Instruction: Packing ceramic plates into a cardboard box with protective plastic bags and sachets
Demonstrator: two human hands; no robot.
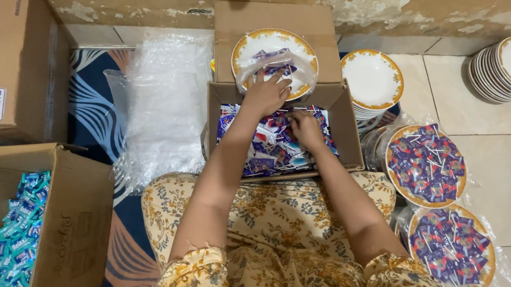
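My left hand rests on the near rim of a white plate with a gold border, which lies on the far flap of an open cardboard box. Several purple wrapped candies under a clear plastic cover lie on that plate. My right hand reaches into the box and closes its fingers on the purple candy sachets heaped inside. My lap in a yellow floral dress is just in front of the box.
Two filled, wrapped plates lie on the tiles at right. Stacks of bare plates stand farther back. Bubble wrap lies left of the box. An open carton of teal sachets and a closed carton stand at far left.
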